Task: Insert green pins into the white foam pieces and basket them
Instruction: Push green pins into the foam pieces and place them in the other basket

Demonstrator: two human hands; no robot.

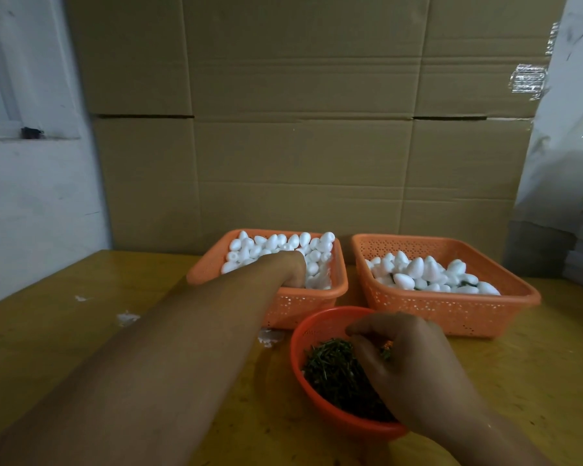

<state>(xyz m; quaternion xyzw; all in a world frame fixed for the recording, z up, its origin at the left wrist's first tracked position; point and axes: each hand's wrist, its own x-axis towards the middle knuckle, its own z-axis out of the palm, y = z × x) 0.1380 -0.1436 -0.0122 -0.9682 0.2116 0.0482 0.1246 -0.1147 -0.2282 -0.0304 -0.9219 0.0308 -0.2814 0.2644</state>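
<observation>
Head view: nearest me, at the table's (64, 348) front edge, my right hand (411, 368) hangs over a round red bowl (317, 405) heaped with green pins (330, 368). Its fingers are curled down into the pile, pinching at pins; how many they have, I cannot tell. A little orange shows between the fingers, too small to name.

My left forearm crosses the table from the near left corner toward the back. The left hand (292, 267) is sunk in the left basket (202, 274), which stands just behind the bowl, filled with plain white foam pieces (270, 243). The fingers are buried among them, so I cannot tell whether they grip one.

Just beside it, to the right, a second orange basket (451, 311) holds foam pieces (418, 267) with dark green showing between a few.

White crumbs (127, 318) lie toward the left edge, and more in front of the left basket. Cardboard boxes (300, 129) stand against the back edge.
</observation>
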